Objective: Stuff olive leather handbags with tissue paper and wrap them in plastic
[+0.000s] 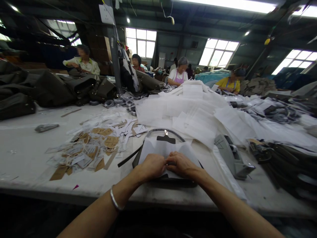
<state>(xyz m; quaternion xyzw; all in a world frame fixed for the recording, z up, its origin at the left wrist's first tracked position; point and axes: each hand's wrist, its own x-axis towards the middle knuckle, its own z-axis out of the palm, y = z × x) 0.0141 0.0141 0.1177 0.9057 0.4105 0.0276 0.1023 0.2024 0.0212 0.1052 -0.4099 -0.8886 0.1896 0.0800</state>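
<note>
My left hand (151, 166) and my right hand (180, 164) lie side by side, fingers curled and pinched on a white sheet of wrapping paper (163, 148) near the table's front edge. The sheet covers a dark bag (166, 138) whose black clasp and curved handle stick out above it. A dark strap (128, 157) runs out from the bag to the left. A silver bangle (114, 199) sits on my left wrist.
A big heap of white sheets (198, 105) lies behind the bag. Brown and white paper tags (94, 145) are scattered to the left. A grey tape dispenser (232, 155) stands at right, dark bags (284, 162) beyond it. Olive bags (56, 89) are piled far left. Several people sit at the far side.
</note>
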